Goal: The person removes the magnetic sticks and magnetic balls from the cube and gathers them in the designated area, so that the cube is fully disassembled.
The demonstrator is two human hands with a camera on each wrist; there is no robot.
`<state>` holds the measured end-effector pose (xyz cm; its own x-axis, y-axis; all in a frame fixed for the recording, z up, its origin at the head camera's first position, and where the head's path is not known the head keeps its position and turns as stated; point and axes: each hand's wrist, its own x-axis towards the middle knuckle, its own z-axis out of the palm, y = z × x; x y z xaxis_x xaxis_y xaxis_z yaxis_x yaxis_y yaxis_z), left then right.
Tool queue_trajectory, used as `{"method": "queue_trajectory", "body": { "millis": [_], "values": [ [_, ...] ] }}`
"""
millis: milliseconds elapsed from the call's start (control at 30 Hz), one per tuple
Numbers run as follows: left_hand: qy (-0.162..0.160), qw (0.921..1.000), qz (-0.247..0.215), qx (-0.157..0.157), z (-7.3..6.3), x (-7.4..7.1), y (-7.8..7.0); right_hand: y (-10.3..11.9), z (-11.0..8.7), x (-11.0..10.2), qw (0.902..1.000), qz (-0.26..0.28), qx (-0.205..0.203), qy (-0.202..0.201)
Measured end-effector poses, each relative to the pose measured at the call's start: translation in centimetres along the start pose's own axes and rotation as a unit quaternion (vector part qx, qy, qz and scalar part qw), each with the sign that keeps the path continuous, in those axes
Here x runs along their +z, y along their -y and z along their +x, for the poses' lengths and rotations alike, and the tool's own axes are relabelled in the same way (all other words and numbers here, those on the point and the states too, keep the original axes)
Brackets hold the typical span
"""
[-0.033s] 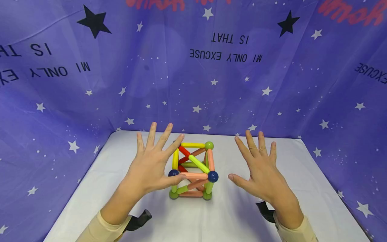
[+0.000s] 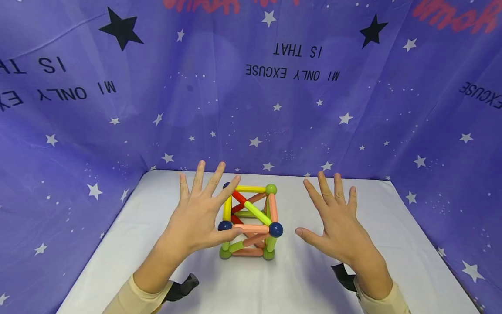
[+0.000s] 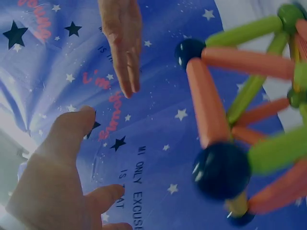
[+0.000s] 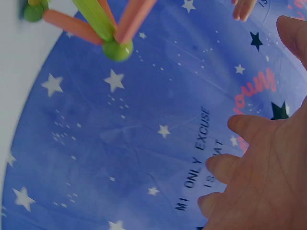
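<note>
The left grip [image 2: 196, 220] and right grip [image 2: 340, 226] are spread, holding nothing. The ball-and-rod frame [image 2: 256, 212] stands on the bench [image 2: 251, 288] between them, nearer the left grip. It looks light and stiff, but may pull apart; cradling its lower balls [image 2: 268, 254] from both sides seems safest.

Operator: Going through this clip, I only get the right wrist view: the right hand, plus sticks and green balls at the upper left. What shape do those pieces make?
Observer: In the head view they form a box-like frame standing on the white tabletop.
Operator: Is the left hand gripping it?
Observer: No, the left wrist view shows a gap between the left hand and the frame.
Operator: Are all its balls green?
Observer: No, the head view shows dark blue balls at both near top corners.
</note>
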<state>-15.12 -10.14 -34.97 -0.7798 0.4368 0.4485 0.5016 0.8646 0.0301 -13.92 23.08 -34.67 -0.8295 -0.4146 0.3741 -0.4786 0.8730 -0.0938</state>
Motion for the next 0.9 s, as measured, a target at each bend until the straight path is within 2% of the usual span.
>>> {"method": "queue_trajectory", "body": {
  "millis": [167,300,367,433,600,700,900],
  "values": [
    [0.009,0.9998,-0.02,0.003,-0.3,1.1,-0.3,0.1,-0.1,1.0,0.9998,0.017,0.002,-0.01],
    [-0.032,0.9976,-0.053,0.03,0.1,2.1,-0.5,0.3,0.4,1.4,0.9986,0.041,-0.013,-0.03],
    [-0.05,0.9956,-0.067,0.044,0.4,2.6,-0.6,0.6,0.8,1.7,0.9974,0.061,-0.022,-0.03],
    [-0.055,0.9939,-0.078,0.055,0.4,3.2,-0.8,1.0,1.0,2.2,0.9961,0.082,-0.028,-0.02],
    [-0.044,0.9929,-0.087,0.069,0.3,4.5,-0.7,2.2,1.4,3.8,0.9926,0.113,-0.044,0.008],
    [-0.038,0.9905,-0.105,0.081,0.3,4.9,-0.3,2.6,1.7,4.5,0.9892,0.128,-0.069,0.016],
    [-0.029,0.9837,-0.128,0.123,0.2,5.5,0.6,2.9,1.6,5.6,0.9838,0.146,-0.103,0.006]
  ]
}}
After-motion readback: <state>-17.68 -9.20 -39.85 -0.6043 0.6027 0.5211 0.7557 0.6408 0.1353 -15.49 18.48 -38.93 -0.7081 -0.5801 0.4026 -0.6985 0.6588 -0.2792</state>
